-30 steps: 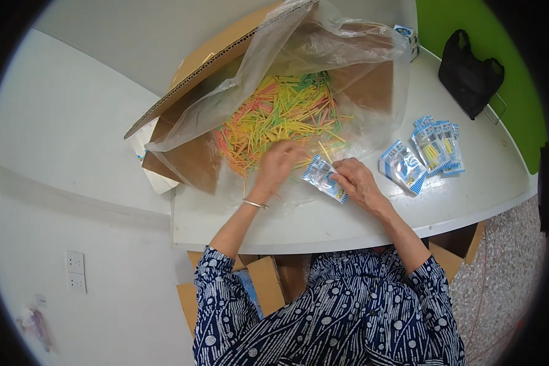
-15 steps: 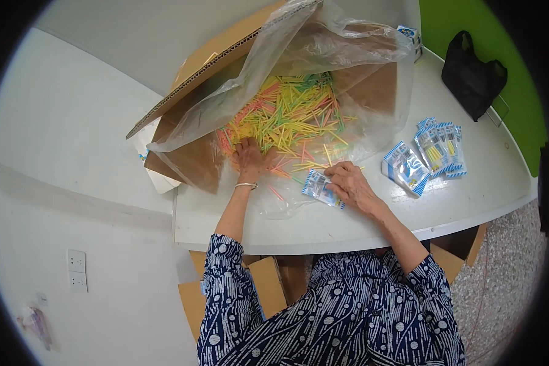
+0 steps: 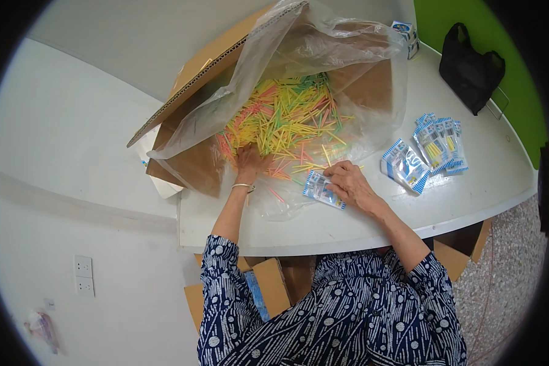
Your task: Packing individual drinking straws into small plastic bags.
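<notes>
Left hand is placed at the near-left edge of the stick pile, grip not discernible; packet, slanted lengthwise toward pile, is held by right hand

We think this is a small work room, but we cannot tell if it is in a home or a factory. We see a plain white table with a big cardboard box full of bright little sticks, some small packets, more boxes underneath, wall sockets and a speckled floor.
</notes>
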Motion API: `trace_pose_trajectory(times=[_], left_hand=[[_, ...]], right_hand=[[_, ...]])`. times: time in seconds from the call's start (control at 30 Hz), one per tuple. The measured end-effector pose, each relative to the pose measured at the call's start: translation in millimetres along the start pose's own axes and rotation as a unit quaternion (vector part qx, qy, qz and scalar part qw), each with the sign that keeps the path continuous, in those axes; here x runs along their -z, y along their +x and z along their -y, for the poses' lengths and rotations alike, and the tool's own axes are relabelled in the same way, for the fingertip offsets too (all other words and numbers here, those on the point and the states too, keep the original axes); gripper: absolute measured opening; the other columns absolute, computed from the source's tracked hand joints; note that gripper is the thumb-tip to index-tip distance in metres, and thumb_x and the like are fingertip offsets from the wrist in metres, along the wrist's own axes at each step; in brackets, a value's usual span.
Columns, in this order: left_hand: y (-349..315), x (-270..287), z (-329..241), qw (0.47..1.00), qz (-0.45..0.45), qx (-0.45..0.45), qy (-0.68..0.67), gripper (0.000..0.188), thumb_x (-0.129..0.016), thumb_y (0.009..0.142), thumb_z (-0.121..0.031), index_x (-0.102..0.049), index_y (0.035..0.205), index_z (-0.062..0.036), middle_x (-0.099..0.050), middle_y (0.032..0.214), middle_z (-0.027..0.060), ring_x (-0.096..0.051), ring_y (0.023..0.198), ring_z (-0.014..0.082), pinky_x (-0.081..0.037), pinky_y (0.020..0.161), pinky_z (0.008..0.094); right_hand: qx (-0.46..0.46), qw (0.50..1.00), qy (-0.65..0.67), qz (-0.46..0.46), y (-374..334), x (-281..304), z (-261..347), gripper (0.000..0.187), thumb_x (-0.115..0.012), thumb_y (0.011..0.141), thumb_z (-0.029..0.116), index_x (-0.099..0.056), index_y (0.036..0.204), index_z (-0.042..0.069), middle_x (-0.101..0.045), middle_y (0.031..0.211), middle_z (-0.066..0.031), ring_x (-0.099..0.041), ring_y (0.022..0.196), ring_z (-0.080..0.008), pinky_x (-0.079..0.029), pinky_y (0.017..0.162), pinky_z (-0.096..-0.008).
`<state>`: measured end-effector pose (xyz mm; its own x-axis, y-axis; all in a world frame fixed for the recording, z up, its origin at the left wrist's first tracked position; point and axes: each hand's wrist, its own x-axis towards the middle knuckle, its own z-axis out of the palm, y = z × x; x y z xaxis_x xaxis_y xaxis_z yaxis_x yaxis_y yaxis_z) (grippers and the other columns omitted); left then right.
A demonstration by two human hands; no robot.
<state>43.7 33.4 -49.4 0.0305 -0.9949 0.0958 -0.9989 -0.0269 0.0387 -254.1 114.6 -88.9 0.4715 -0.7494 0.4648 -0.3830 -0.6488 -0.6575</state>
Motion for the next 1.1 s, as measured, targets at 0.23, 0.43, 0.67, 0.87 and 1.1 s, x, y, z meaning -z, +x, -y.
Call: trace_pose_trajectory(times=[0.23, 0.43, 0.67, 0.87, 1.1], left_hand=[[9.5, -25.4, -3.7, 0.989, -0.091, -0.067, 0.091, 0.046, -0.06, 0.072, -0.028, -0.056, 0.105, 0.0034, -0.064, 0.087, 0.0233, -0.062, 0.085, 0.038, -0.046, 0.078, 0.048], [13.9, -29.4, 5.8, 0.975, -0.128, -0.144, 0.111, 0.036, -0.056, 0.077, -0.017, -0.054, 0.107, 0.0027, -0.065, 0.078, 0.0225, -0.063, 0.076, 0.0396, -0.048, 0.07, 0.0469], [20.3, -3.9, 36.5, 0.99, -0.04, -0.105, -0.088, 0.024, -0.052, 0.087, -0.019, -0.053, 0.102, -0.0005, -0.064, 0.083, 0.0216, -0.063, 0.073, 0.0351, -0.049, 0.067, 0.048], [14.3, 37.8, 4.0, 0.817, 0.076, 0.051, -0.569, 0.012, -0.054, 0.092, -0.014, -0.051, 0.096, -0.0033, -0.057, 0.076, 0.0072, -0.055, 0.065, 0.0186, -0.049, 0.062, 0.0359], [-1.2, 31.6, -55.4, 0.542, 0.067, 0.051, -0.836, 0.006, -0.054, 0.093, -0.012, -0.053, 0.094, -0.0057, -0.057, 0.077, 0.0044, -0.056, 0.068, 0.014, -0.049, 0.065, 0.0301]], right_hand=[[-0.005, 1.0, 0.002, 0.013, 1.9, -1.1, 0.9, 0.015, -0.065, 0.08, 0.013, -0.067, 0.088, 0.001, -0.062, 0.108, -0.0047, -0.05, 0.107, -0.0262, -0.041, 0.09, -0.0389], [-0.005, 1.0, -0.001, 0.015, -1.0, -2.5, -4.2, 0.014, -0.065, 0.08, 0.014, -0.067, 0.087, 0.002, -0.061, 0.109, -0.0037, -0.049, 0.108, -0.0259, -0.04, 0.09, -0.0386], [0.013, 1.0, -0.001, 0.003, -1.0, -7.0, -4.4, 0.011, -0.065, 0.08, 0.014, -0.067, 0.083, 0.004, -0.061, 0.109, -0.0038, -0.05, 0.108, -0.0254, -0.041, 0.088, -0.0386], [0.0, 0.999, 0.03, -0.026, -2.6, -2.7, -8.6, 0.013, -0.064, 0.08, 0.014, -0.067, 0.084, 0.003, -0.064, 0.103, -0.0062, -0.054, 0.1, -0.0285, -0.042, 0.085, -0.038], [-0.295, 0.809, 0.496, -0.112, 22.2, 1.3, 14.9, 0.023, -0.058, 0.091, 0.021, -0.064, 0.097, 0.0, -0.064, 0.106, -0.0097, -0.057, 0.092, -0.0187, -0.044, 0.083, -0.0311]])
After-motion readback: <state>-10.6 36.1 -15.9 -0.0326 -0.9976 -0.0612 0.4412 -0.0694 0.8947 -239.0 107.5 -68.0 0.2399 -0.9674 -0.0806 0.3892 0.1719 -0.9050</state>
